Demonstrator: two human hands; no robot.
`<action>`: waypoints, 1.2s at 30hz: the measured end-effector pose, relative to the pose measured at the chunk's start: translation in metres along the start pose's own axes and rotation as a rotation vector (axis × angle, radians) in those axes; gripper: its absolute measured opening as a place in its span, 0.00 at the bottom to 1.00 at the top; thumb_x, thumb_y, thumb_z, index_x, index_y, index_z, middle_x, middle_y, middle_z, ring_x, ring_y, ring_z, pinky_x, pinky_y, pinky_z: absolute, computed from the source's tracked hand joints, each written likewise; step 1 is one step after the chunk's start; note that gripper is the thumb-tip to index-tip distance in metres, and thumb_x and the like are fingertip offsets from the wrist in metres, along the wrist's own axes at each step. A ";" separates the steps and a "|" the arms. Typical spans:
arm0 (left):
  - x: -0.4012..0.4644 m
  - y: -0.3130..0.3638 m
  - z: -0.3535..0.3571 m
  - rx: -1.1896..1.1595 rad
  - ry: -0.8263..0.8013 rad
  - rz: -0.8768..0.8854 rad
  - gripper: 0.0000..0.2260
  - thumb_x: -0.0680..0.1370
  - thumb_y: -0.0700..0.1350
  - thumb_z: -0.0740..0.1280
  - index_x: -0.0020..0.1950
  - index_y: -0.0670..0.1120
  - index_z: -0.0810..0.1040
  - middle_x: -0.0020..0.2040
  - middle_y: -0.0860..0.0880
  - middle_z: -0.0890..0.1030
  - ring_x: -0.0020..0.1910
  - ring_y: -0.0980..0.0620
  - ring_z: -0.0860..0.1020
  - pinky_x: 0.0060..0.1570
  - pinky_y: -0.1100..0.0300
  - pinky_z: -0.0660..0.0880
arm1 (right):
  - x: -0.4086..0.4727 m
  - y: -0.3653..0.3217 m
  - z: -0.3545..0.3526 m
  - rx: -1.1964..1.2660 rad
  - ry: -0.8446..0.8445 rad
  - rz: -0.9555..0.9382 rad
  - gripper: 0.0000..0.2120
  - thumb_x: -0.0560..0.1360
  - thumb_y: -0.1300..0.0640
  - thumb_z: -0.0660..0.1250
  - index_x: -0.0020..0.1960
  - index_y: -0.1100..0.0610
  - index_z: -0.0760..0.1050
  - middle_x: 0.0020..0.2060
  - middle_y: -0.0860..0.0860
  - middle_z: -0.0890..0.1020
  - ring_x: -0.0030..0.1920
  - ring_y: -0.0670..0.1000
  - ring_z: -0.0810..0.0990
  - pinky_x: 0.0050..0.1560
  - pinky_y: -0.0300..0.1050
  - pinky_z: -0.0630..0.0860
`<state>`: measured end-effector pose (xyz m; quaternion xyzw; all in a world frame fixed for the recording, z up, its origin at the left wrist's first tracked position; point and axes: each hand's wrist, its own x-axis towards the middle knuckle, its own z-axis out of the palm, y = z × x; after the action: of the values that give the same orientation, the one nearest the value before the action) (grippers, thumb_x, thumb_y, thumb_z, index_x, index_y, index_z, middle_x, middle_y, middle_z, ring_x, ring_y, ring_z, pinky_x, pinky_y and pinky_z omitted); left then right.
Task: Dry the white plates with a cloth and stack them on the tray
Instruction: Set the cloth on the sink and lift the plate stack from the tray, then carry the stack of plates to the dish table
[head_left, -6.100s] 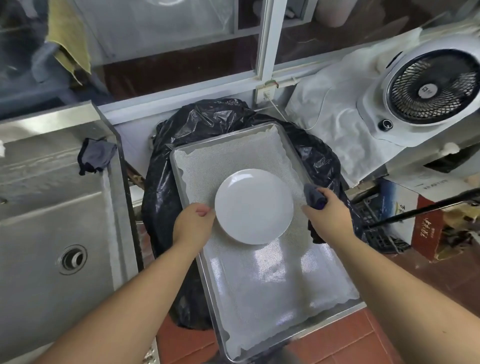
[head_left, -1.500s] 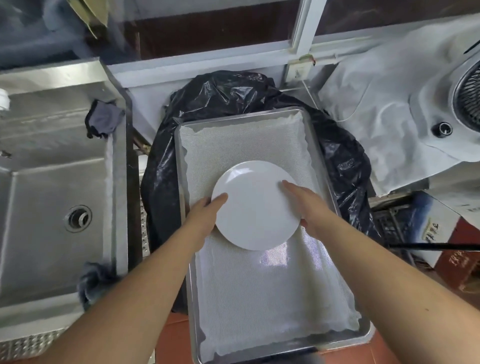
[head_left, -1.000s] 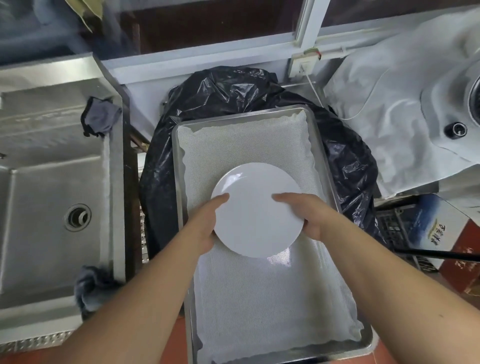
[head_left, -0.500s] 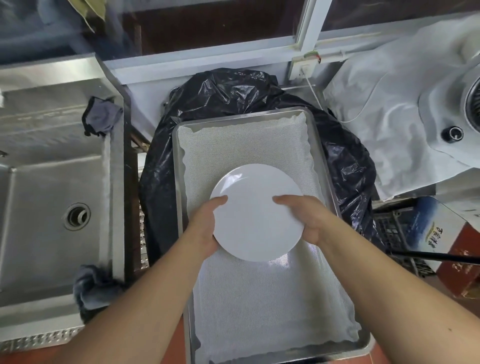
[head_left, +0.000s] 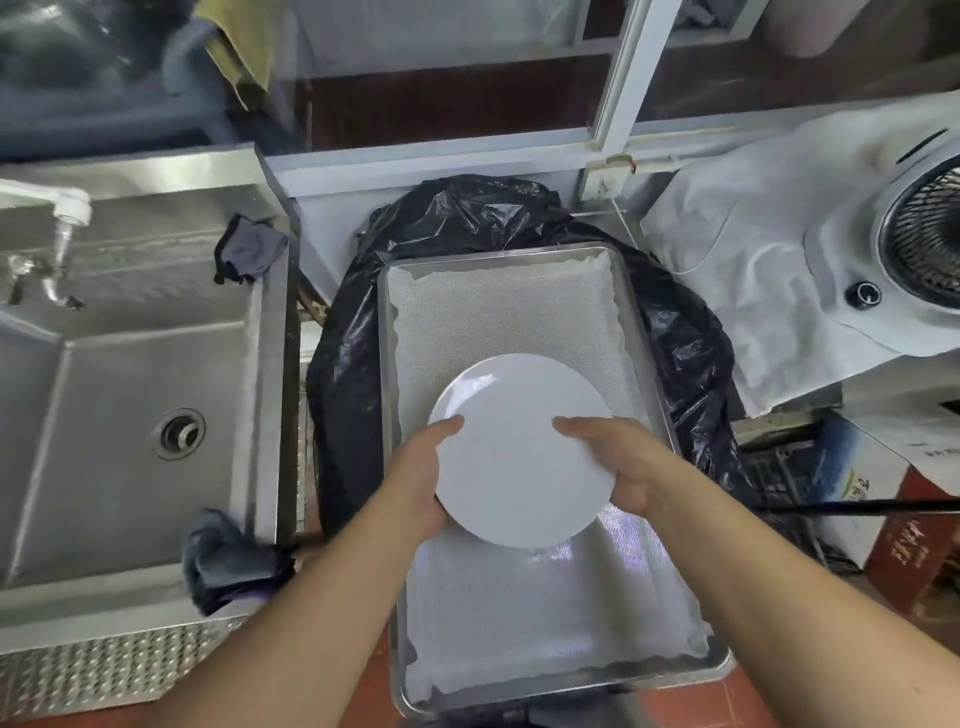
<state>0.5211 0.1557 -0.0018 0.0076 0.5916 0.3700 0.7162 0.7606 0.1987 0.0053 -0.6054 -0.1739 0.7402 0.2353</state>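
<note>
Plate (head_left: 519, 452) sits between yr two hands above the tray (head_left: 652, 332) w/ its mesh liner, thumbs hooked over the top face, fingers curled under the rim. Left hand (head_left: 415, 483) grips the near-left edge, right hand (head_left: 618, 467) the near-right edge. Vs 6 s ago: the dark cloth (head_left: 228, 566) has left yr right hand and now lies on the sink (head_left: 130, 415) ledge, well left of yr left fingers. A sec ago the grip was already the same, plate barely shifted. Means, I'd judge, wiping is over for this plate and you're setting it down or squaring it; no stack yet, only one plate in view. Writing: box (head_left: 852, 483) far right of yr right fingers has print, too blurred to read.
</note>
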 end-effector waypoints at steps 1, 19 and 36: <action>-0.006 -0.002 -0.002 0.010 0.002 0.012 0.18 0.79 0.51 0.72 0.67 0.47 0.81 0.58 0.42 0.87 0.59 0.36 0.84 0.64 0.35 0.76 | -0.006 0.001 0.001 -0.008 0.003 -0.006 0.19 0.75 0.60 0.77 0.63 0.66 0.81 0.54 0.61 0.88 0.53 0.64 0.88 0.54 0.59 0.84; -0.145 -0.091 -0.013 -0.177 0.140 0.245 0.15 0.80 0.46 0.71 0.65 0.42 0.83 0.59 0.39 0.86 0.60 0.35 0.83 0.66 0.35 0.76 | -0.102 0.011 0.012 -0.294 -0.223 -0.015 0.23 0.74 0.60 0.78 0.66 0.64 0.80 0.56 0.61 0.87 0.57 0.64 0.87 0.63 0.63 0.80; -0.320 -0.240 -0.155 -0.733 0.495 0.545 0.16 0.78 0.44 0.71 0.65 0.43 0.82 0.59 0.39 0.86 0.61 0.34 0.82 0.68 0.33 0.73 | -0.202 0.144 0.191 -0.877 -0.639 -0.003 0.19 0.73 0.59 0.80 0.61 0.62 0.81 0.50 0.61 0.89 0.46 0.64 0.89 0.41 0.59 0.85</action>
<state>0.5054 -0.2573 0.1136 -0.1779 0.5513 0.7167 0.3883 0.5851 -0.0283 0.1313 -0.3914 -0.5304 0.7449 -0.1030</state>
